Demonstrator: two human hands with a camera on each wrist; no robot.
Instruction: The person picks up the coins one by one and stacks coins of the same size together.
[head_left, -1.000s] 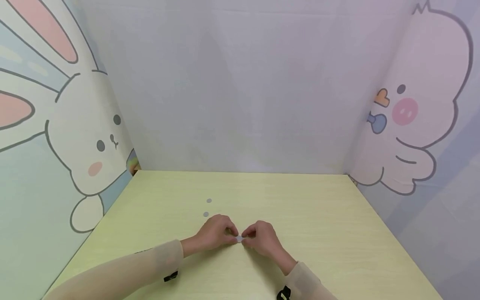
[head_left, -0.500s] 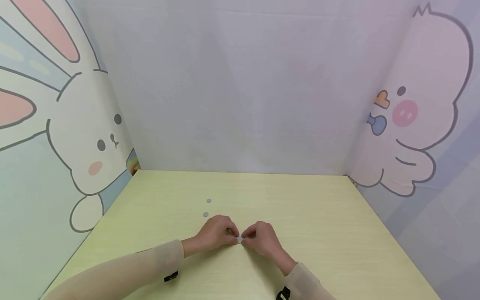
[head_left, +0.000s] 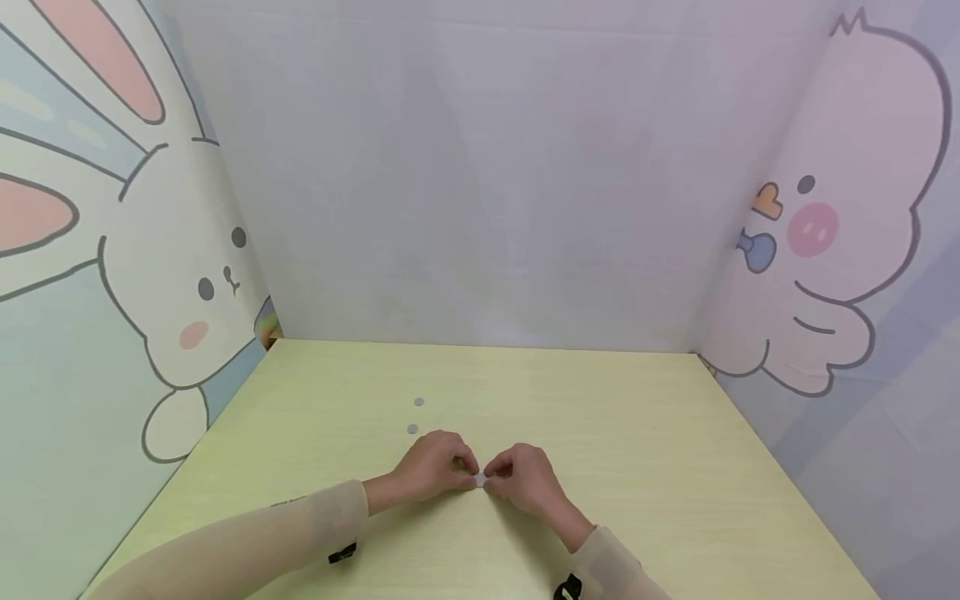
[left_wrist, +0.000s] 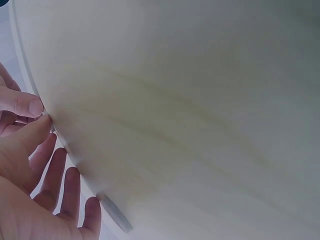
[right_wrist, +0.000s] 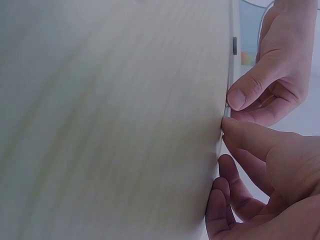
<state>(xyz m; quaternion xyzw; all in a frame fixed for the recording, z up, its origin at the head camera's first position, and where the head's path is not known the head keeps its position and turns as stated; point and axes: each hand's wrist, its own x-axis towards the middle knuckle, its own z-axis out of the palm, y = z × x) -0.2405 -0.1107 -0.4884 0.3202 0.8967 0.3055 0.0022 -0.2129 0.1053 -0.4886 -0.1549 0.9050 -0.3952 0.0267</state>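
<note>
Near disc (head_left: 412,429) and far disc (head_left: 418,402) lie on desk (head_left: 600,417), beyond-left of middle disc (head_left: 480,480). Left hand (head_left: 435,463) and right hand (head_left: 525,479) pinch it from opposite sides; it's small, grey, partly covered.

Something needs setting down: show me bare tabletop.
Bare: the table between the right hand and right wall, and along the back wall. Crowded: the centre disc between right hand and left hand, with two more discs farther back.
</note>
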